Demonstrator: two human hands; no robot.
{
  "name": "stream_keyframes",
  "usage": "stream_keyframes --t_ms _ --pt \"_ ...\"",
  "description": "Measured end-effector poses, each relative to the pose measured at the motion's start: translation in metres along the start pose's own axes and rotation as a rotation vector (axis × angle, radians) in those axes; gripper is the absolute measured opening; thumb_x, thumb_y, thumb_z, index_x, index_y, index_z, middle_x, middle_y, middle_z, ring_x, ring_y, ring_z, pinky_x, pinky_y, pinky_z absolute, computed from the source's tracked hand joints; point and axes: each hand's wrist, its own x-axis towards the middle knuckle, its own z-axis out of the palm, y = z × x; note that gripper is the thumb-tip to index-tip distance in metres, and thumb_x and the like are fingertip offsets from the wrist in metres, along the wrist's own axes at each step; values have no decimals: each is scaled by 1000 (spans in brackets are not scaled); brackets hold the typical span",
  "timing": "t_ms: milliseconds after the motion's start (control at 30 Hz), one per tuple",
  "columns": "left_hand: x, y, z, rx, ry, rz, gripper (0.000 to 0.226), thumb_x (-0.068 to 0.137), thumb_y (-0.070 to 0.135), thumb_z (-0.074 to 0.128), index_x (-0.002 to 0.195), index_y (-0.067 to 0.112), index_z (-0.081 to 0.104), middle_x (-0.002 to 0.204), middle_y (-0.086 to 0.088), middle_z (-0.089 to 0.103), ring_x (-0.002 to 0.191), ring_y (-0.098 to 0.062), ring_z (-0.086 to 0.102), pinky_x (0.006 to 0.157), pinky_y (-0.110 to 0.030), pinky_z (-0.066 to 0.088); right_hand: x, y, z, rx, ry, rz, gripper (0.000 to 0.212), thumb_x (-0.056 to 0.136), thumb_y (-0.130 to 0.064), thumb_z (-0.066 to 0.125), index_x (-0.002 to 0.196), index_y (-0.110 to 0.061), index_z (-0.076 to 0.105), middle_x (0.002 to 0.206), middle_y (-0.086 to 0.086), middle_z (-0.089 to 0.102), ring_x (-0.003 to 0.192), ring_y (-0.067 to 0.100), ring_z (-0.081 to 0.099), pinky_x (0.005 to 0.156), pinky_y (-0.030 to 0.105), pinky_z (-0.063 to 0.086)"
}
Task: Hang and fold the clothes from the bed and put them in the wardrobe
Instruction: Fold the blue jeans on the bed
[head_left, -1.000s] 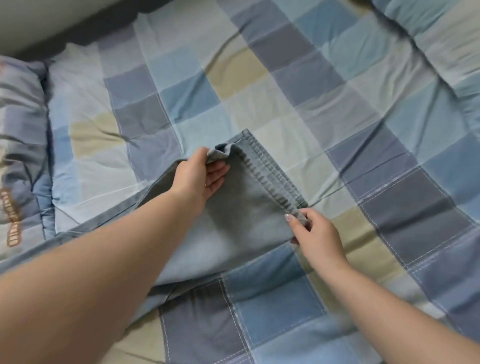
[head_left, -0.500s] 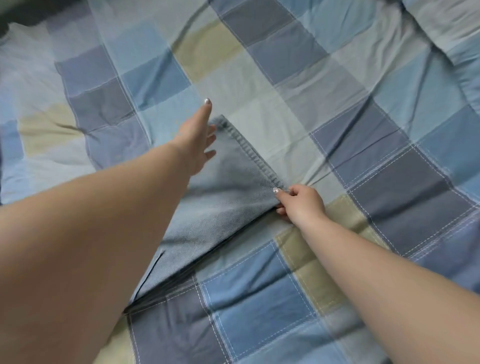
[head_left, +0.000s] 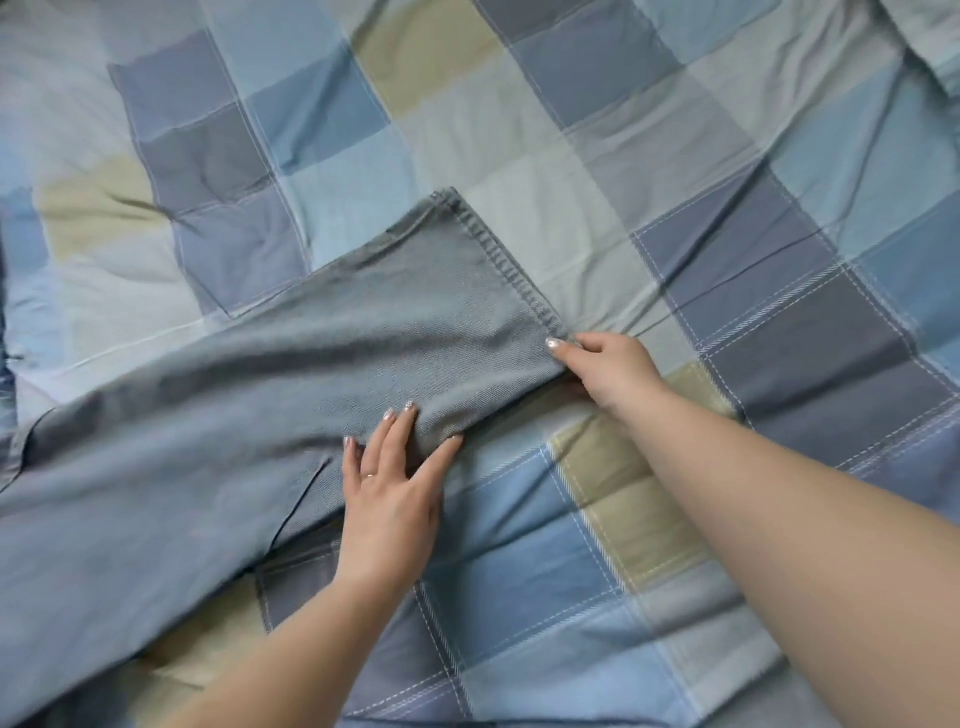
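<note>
Jeans (head_left: 322, 364) lie on checked bedcover (head_left: 675, 182); left hand (head_left: 389, 499) presses flat, right hand (head_left: 613, 369) grip pinches hem.

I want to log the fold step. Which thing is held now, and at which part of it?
The right hand pinches the jeans at the near corner of the leg hem. The left hand only presses flat on the leg's near edge, gripping nothing.
</note>
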Motion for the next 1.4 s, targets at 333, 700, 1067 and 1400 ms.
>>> stream_keyframes --t_ms 333,700,1067,1400 --pt "-20 25 -26 -172 -145 162 63 61 -14 62 119 11 64 129 -15 56 91 -33 59 73 -37 56 -38 51 -52 87 158 122 28 73 -37 75 57 -17 64 54 -12 50 68 14 47 71 35 44" --pt "-94 87 -18 -338 -238 175 53 69 3 40 112 12 69 120 -9 64 98 -31 63 81 -35 55 -121 91 -77 666 317 338 53 92 -9 59 140 -17 39 118 -1 59 96 13 60 89 33 47" --pt "-211 -73 -68 -845 -162 -1143 8 90 13 61 85 19 65 83 5 65 86 -18 62 73 -25 43 -265 72 163 535 -107 610 36 94 -14 55 130 -12 48 115 9 62 92 16 60 74 27 46" --pt "-260 -172 -101 -1780 356 -1641 15 97 21 53 83 21 51 87 6 61 83 -5 59 75 -22 46 -312 15 350 700 -125 507 22 95 1 42 82 -17 39 84 4 53 72 13 64 63 25 47"
